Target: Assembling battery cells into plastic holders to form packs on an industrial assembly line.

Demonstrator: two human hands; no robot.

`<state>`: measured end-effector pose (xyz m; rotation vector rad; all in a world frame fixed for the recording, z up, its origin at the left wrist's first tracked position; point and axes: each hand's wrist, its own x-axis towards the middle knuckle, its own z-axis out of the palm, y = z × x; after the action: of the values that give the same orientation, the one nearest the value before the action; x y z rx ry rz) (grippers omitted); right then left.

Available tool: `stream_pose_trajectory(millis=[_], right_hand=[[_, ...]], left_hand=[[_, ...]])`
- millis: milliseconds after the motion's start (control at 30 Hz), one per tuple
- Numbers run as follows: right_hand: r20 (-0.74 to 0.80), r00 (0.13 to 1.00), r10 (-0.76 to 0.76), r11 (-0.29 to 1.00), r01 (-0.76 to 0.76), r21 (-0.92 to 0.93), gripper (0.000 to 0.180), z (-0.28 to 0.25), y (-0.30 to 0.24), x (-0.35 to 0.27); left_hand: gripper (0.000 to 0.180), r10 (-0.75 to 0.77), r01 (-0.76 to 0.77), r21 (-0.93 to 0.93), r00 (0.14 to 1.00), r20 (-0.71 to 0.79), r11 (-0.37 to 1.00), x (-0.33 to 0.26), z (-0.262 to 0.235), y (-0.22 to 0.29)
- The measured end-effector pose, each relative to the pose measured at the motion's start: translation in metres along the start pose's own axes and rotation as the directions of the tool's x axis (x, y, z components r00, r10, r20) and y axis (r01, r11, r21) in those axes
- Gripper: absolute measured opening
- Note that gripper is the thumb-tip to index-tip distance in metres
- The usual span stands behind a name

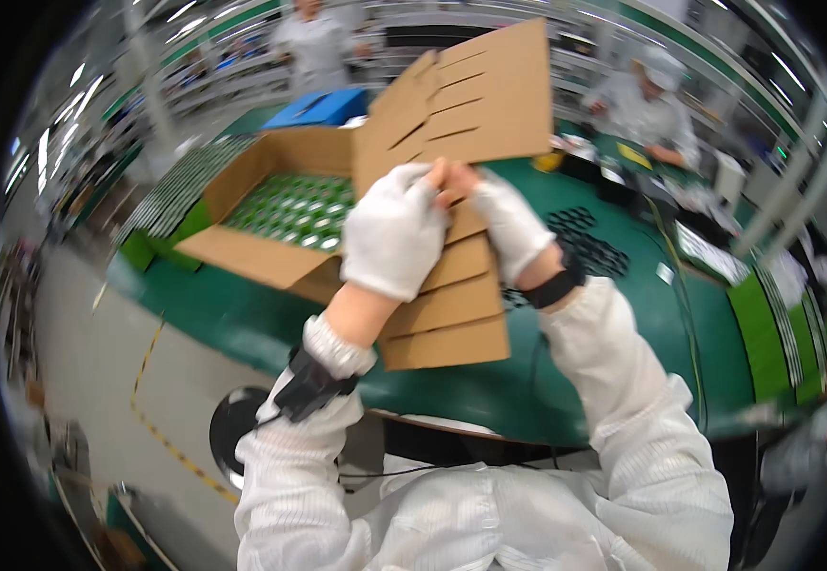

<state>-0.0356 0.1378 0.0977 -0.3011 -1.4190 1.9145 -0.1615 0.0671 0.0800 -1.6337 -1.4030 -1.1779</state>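
Both hands wear white gloves that leave the fingertips bare. They meet in front of me, over slotted cardboard dividers. My left hand is closed with its fingertips pinching the cardboard. Right beside it, my right hand is closed on the cardboard too, its fingertips touching the left ones. Above the hands stands a large panel with several slits; below them hang overlapping slotted strips. The exact pinch is partly hidden by the gloves. Left of the hands sits an open cardboard box, holding rows of green pieces with shiny tops.
The green table carries several black ring-like parts to the right. Green racks stand at the left and right. A blue bin is behind the box. Two people in white are across the table.
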Motion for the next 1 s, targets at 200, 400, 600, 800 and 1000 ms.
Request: stream_pose_trajectory(millis=[200, 400, 600, 800, 1000], right_hand=[[-0.3, 0.95, -0.091, 0.993, 0.065, -0.097, 0.031, -0.06, 0.01, -0.046], [-0.381, 0.871, -0.31, 0.657, -0.093, -0.748, 0.045, -0.112, -0.099, -0.178], [-0.074, 0.704, -0.707, 0.094, -0.01, -0.996, 0.046, -0.193, -0.204, -0.367], [-0.676, 0.318, -0.665, 0.747, 0.309, -0.589, 0.043, -0.224, -0.257, -0.483], [-0.807, 0.452, -0.38, 0.925, 0.211, -0.318, 0.051, -0.187, -0.195, -0.354]], left_hand=[[0.047, 0.165, -0.102, -0.227, 0.946, 0.277, 0.968, -0.026, 0.008, 0.061], [0.044, 0.284, -0.137, -0.525, 0.935, 0.211, 0.84, -0.043, 0.005, 0.122], [0.049, 0.123, 0.069, -0.555, 0.946, 0.301, 0.829, -0.076, 0.019, 0.115], [0.044, -0.13, 0.454, -0.593, 0.852, 0.507, 0.665, -0.088, 0.008, 0.125], [0.099, 0.025, 0.558, -0.793, 0.814, 0.581, 0.245, -0.099, 0.018, 0.162]])
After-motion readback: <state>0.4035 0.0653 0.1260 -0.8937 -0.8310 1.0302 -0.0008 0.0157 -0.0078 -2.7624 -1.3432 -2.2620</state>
